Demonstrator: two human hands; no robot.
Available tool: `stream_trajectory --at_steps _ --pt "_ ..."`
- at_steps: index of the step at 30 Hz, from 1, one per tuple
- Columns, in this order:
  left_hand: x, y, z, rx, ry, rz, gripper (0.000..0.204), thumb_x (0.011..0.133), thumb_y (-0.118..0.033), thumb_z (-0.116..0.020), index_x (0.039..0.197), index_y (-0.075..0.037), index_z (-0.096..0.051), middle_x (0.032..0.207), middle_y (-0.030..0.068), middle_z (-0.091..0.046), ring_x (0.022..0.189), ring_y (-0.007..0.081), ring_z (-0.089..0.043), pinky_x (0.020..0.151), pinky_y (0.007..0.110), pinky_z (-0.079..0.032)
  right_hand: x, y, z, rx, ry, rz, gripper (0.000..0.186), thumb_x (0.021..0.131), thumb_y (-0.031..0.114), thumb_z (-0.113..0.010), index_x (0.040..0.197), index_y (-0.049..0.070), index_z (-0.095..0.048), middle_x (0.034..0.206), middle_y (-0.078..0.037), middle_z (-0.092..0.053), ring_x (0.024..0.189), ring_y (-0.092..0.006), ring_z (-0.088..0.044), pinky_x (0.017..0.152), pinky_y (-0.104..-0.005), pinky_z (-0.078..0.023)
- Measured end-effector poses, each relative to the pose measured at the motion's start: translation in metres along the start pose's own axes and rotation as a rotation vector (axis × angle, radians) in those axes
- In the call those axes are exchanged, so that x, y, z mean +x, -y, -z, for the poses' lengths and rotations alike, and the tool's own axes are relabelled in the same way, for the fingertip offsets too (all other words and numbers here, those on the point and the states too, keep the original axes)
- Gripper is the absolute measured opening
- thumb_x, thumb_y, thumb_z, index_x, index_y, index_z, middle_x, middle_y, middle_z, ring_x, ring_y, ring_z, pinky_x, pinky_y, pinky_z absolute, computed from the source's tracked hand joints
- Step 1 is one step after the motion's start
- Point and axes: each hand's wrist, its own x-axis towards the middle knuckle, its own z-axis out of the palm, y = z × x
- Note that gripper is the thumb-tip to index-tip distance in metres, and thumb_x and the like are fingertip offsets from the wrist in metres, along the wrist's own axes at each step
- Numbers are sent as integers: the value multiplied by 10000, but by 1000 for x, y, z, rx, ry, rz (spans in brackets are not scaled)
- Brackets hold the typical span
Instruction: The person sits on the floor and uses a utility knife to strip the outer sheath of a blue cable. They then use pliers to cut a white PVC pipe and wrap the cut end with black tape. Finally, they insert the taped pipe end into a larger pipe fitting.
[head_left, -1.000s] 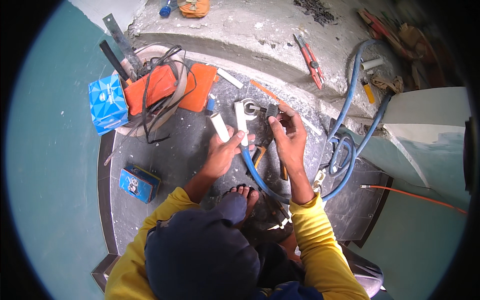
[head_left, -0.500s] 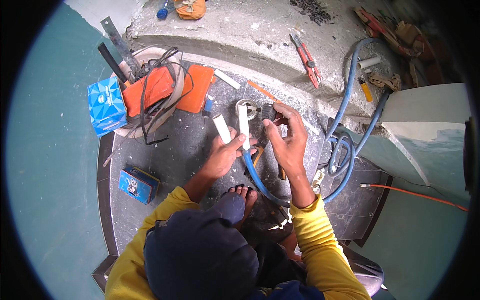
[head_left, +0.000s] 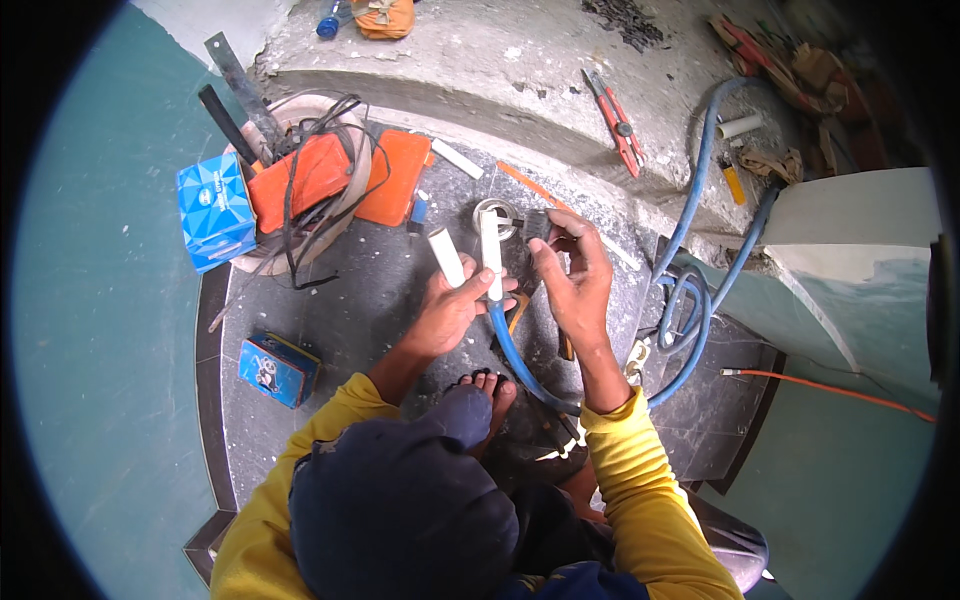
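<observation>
A corner of a room under work, seen from above: a teal-painted wall [head_left: 110, 330] fills the left side, and a dark grey tiled floor [head_left: 365, 315], speckled with white, spreads across the middle. A rough, pale concrete ledge [head_left: 470, 50] runs along the far side.

A person in yellow long sleeves [head_left: 630, 450] and a dark blue head covering [head_left: 400, 510] leans over the floor from the lower edge. A long, flexible blue hose [head_left: 706, 150] loops down from the ledge on the right, coils on the floor and curves past the right forearm toward the hands.

At upper left is a round, pale bucket [head_left: 350, 205] heaped with dark cables, with a flat orange case [head_left: 397, 180] on its right and a blue patterned box [head_left: 215, 210] on its left. A smaller blue box [head_left: 272, 370] sits nearer the person.

In the centre, the left hand [head_left: 447, 310] is wrapped around two straight white tubes, one [head_left: 445, 257] leaning left, the other [head_left: 491, 255] nearly upright and meeting the blue hose at its lower end. The right hand [head_left: 577, 270] pinches a small, dark cylindrical piece [head_left: 537, 226] between thumb and fingers, just right of the upright tube.
</observation>
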Motion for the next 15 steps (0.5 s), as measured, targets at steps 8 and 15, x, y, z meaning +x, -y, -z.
stream_trajectory --at_steps 8,15 --pt "1 2 9 10 34 24 171 1064 -92 -634 1061 -158 -477 1182 122 -643 1185 313 -690 972 557 -608 -3 -11 -3 62 14 -126 377 913 28 -785 1272 -14 -678 1068 -62 -644 890 -117 -610 807 -266 -528" --pt "1 2 10 -5 0 14 200 1055 -74 -644 1041 -155 -462 1162 117 -644 1163 308 -698 938 540 -619 -3 9 2 138 -17 -130 381 909 21 -796 1269 -20 -678 1076 -48 -627 916 -106 -591 810 -262 -516"
